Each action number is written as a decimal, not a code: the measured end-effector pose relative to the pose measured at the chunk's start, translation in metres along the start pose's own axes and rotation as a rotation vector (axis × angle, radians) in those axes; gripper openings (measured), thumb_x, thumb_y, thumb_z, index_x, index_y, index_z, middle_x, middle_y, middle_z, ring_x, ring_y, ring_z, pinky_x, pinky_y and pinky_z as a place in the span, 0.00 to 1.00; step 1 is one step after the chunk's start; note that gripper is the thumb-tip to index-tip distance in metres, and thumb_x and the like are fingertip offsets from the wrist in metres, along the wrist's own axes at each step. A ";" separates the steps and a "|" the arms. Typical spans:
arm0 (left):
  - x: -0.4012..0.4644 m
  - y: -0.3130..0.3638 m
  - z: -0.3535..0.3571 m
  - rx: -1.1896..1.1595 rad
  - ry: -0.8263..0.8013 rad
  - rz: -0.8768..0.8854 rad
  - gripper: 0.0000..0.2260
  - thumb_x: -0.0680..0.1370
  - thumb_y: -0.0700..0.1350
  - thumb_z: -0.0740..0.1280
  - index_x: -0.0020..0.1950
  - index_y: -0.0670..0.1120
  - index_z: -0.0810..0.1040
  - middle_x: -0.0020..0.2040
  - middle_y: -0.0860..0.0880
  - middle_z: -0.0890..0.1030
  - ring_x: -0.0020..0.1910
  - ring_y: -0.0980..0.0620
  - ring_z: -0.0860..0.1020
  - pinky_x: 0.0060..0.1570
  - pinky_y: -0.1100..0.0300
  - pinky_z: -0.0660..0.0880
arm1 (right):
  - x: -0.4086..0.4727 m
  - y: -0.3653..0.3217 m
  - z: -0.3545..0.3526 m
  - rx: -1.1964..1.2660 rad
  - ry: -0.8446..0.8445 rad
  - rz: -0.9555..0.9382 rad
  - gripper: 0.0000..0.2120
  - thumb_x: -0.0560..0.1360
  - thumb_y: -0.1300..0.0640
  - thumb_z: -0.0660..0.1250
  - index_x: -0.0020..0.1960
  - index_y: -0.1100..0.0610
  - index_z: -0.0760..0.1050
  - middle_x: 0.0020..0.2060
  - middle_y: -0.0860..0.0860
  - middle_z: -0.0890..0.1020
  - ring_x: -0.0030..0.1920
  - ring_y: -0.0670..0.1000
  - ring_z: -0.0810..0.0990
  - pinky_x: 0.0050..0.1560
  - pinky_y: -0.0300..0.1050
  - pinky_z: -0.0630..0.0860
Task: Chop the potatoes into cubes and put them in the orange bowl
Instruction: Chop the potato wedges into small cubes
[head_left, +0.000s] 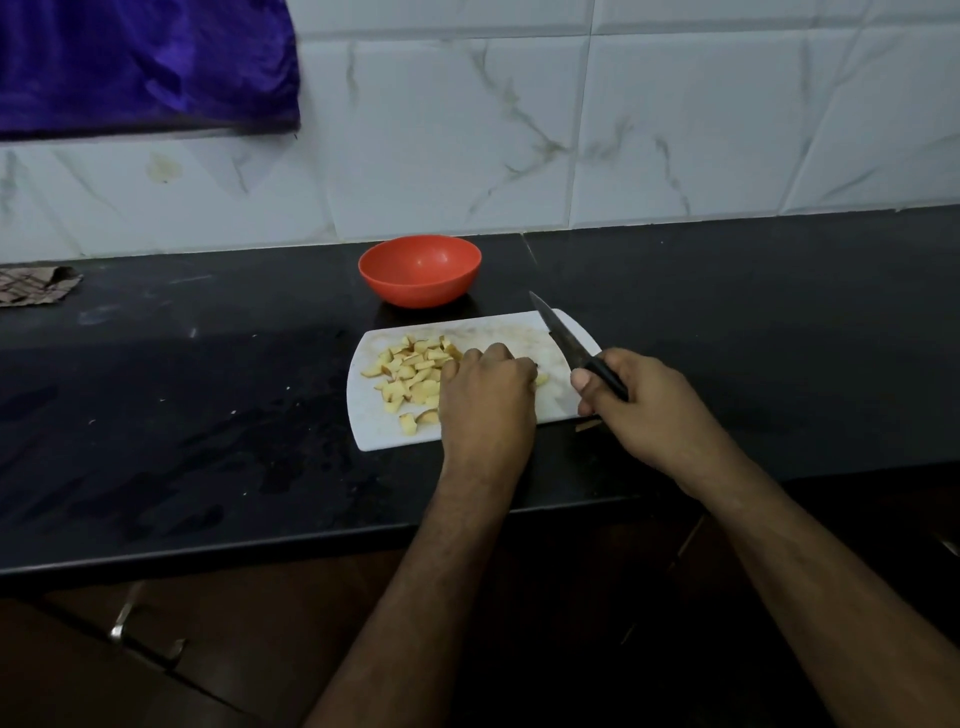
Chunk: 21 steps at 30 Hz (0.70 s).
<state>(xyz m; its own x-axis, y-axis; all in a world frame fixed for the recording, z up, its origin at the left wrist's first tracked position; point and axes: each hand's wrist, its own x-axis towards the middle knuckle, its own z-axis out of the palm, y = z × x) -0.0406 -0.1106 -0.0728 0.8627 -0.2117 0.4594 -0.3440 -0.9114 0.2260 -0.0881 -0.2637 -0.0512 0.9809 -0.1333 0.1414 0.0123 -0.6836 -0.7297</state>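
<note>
**Potato cubes on board, bowl behind, knife held**

A patterned cloth (36, 285) is seen at the far left of the black counter (208, 415); purple fabric (145, 62) hangs over the tiled wall (623, 130). The potato cubes (410, 376) are piled on the left half of the white cutting board (379, 431), partly hidden by the left hand (485, 400), whose fingers are curled down onto the pile. The orange bowl (420, 270) sits just behind the board. The knife (563, 343) is gripped by the right hand (644, 405), its long axis diagonal, tip pointed away and left, toward the bowl.
</note>
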 end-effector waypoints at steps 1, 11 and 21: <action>0.001 -0.001 0.000 -0.011 0.015 -0.017 0.08 0.81 0.46 0.65 0.54 0.52 0.84 0.51 0.50 0.80 0.53 0.48 0.76 0.58 0.51 0.68 | -0.002 -0.001 0.000 -0.019 -0.001 -0.001 0.08 0.81 0.45 0.64 0.49 0.48 0.77 0.39 0.44 0.85 0.42 0.41 0.82 0.45 0.42 0.76; 0.001 -0.009 0.008 -0.171 -0.042 -0.043 0.12 0.80 0.43 0.65 0.60 0.53 0.83 0.54 0.51 0.82 0.55 0.47 0.77 0.58 0.51 0.70 | -0.022 -0.012 0.003 -0.529 -0.128 0.086 0.16 0.84 0.45 0.54 0.52 0.56 0.72 0.41 0.52 0.78 0.42 0.54 0.78 0.41 0.49 0.73; 0.002 -0.011 0.007 -0.289 -0.017 -0.117 0.10 0.78 0.46 0.70 0.58 0.52 0.85 0.53 0.53 0.85 0.53 0.50 0.80 0.60 0.48 0.75 | -0.021 -0.032 0.004 -0.674 -0.177 0.086 0.17 0.85 0.45 0.51 0.48 0.54 0.71 0.43 0.54 0.77 0.44 0.55 0.78 0.42 0.47 0.71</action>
<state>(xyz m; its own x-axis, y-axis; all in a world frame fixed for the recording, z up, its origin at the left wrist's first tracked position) -0.0325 -0.1030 -0.0803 0.9077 -0.1194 0.4024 -0.3314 -0.7922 0.5125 -0.1080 -0.2358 -0.0332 0.9906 -0.1269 -0.0508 -0.1332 -0.9795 -0.1512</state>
